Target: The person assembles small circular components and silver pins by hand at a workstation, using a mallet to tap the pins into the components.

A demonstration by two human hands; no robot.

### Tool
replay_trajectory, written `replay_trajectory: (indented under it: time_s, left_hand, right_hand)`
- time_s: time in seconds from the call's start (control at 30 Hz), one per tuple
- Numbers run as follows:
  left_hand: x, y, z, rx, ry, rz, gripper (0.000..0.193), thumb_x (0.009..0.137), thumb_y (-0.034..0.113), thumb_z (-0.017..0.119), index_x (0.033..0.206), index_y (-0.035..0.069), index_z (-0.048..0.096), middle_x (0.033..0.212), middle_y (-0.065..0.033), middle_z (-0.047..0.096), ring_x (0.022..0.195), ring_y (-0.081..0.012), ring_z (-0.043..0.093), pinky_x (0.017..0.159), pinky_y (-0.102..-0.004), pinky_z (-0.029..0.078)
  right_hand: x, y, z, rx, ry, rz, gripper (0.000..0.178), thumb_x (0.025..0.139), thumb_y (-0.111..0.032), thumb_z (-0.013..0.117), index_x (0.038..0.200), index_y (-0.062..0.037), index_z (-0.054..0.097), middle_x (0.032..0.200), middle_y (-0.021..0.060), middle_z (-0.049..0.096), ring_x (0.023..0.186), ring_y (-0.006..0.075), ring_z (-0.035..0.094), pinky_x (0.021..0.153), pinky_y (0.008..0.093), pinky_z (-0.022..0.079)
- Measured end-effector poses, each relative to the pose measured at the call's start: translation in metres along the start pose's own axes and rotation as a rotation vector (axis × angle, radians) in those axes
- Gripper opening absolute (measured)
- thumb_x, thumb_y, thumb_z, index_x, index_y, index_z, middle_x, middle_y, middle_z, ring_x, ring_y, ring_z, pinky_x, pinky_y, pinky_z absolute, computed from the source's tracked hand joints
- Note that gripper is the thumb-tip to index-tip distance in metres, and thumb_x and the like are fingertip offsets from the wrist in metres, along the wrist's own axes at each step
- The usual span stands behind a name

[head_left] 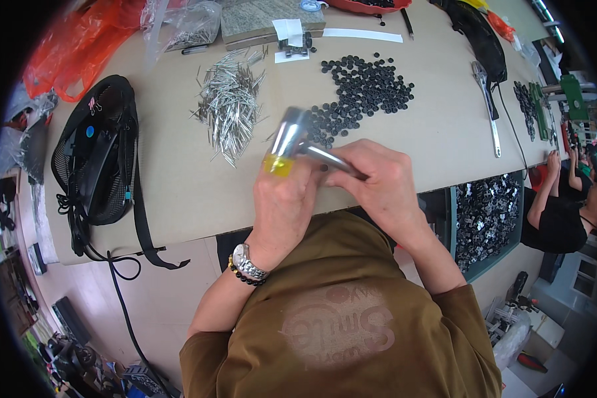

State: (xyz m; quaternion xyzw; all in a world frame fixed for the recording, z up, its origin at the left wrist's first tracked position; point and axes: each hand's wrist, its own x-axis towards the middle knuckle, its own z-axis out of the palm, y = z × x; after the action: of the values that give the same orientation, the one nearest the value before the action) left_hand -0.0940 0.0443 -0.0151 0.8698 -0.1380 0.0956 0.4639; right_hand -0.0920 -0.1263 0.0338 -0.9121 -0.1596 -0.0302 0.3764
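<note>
View: head
Right grip (382, 175): closed around the handle of the hammer (290, 132)
Left grip (283, 192): fingers curled; cannot tell how tightly, or on what
Hammer: yellow end in front of the left grip, contact unclear
Caps (373, 86): black, spread on the surface (179, 199), beyond the hands
Pins (232, 99): heaped left of the caps
Wrench (488, 109): far right

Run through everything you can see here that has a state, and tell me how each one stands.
Hammer: gripped in the right hand.
Left hand: partly hidden behind the hammer; grip unclear.
Silver pins: loose, heaped.
Black caps: loose, spread out.
Adjustable wrench: lying down, unheld.
Red plastic bag: crumpled.
Wristwatch: worn on the left arm.
</note>
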Motion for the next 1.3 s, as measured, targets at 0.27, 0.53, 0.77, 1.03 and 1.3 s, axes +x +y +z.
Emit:
replay_trajectory:
  time_s: [0.27,0.53,0.77,1.03,1.3]
  left_hand:
    - [0.006,-0.001,-0.003,0.024,0.085,0.132,0.011,0.073,-0.005,0.073,0.08,0.001,0.068,0.071,-0.0112,0.062,0.076,-0.0306,0.053,0.075,-0.0406,0.043]
    - [0.005,0.001,-0.001,0.01,0.093,0.092,0.011,0.073,-0.006,0.073,0.079,0.001,0.067,0.07,-0.01,0.06,0.076,-0.0302,0.052,0.074,-0.0399,0.042]
    - [0.001,-0.004,0.001,0.01,0.127,0.106,0.012,0.073,-0.006,0.074,0.077,0.002,0.066,0.069,-0.0089,0.061,0.076,-0.0287,0.052,0.075,-0.0395,0.041]
    - [0.007,0.001,-0.002,0.007,0.092,0.06,0.012,0.073,-0.005,0.074,0.077,0.003,0.066,0.069,-0.0088,0.061,0.077,-0.0282,0.052,0.075,-0.039,0.042]
    - [0.011,0.005,-0.006,0.08,0.068,0.136,0.011,0.079,-0.006,0.07,0.083,0.002,0.064,0.071,-0.0106,0.061,0.076,-0.029,0.056,0.071,-0.0388,0.046]
  right_hand:
    - [-0.032,0.009,-0.032,-0.279,0.275,-0.219,0.05,0.079,0.002,0.074,0.128,-0.006,0.07,0.075,0.0091,0.065,0.061,0.0208,0.059,0.057,0.0309,0.048]
    - [-0.045,0.015,-0.024,-0.498,0.207,-0.247,0.057,0.074,-0.003,0.078,0.129,-0.0122,0.071,0.079,0.0055,0.064,0.062,0.0205,0.058,0.054,0.0322,0.048]
    - [-0.038,0.014,-0.029,-0.377,0.26,-0.258,0.054,0.071,-0.001,0.076,0.125,-0.0118,0.072,0.078,0.0035,0.062,0.062,0.0199,0.057,0.053,0.0318,0.047]
    - [-0.035,0.019,-0.026,-0.566,0.224,-0.309,0.055,0.067,-0.002,0.069,0.12,-0.0127,0.074,0.078,0.0014,0.062,0.06,0.0178,0.055,0.052,0.0302,0.047]
    - [-0.031,0.031,-0.042,0.06,0.416,0.17,0.04,0.085,-0.001,0.068,0.125,-0.0071,0.072,0.077,0.0019,0.064,0.061,0.0128,0.055,0.053,0.0267,0.046]
